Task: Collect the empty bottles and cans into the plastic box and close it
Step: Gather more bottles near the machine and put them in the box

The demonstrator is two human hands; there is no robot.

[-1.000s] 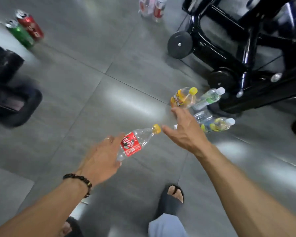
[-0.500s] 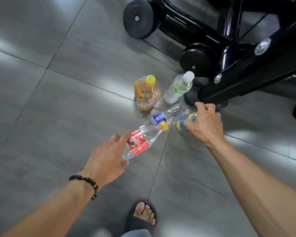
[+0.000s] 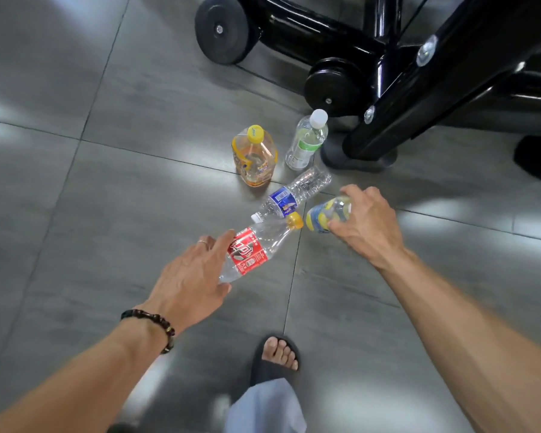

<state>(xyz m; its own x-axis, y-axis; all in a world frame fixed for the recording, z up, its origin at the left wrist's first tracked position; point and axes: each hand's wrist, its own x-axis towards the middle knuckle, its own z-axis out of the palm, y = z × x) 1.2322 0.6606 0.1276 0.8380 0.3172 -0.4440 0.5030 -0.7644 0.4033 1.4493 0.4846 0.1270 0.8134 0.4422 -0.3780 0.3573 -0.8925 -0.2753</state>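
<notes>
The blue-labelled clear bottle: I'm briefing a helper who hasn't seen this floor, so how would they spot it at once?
Start at the black machine frame on the grey tiled floor; two bottles stand upright before its foot. Just nearer the person, the clear plastic bottle with the blue label lies on its side. It alone lies flat with no hand on it.

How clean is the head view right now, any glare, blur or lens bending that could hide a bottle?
Head view: soft white glare patches on the glossy floor tiles; wide-angle bending at the edges; both forearms slightly blurred. The red-label bottle in the left hand and the blue-label bottle read sharply.
</notes>
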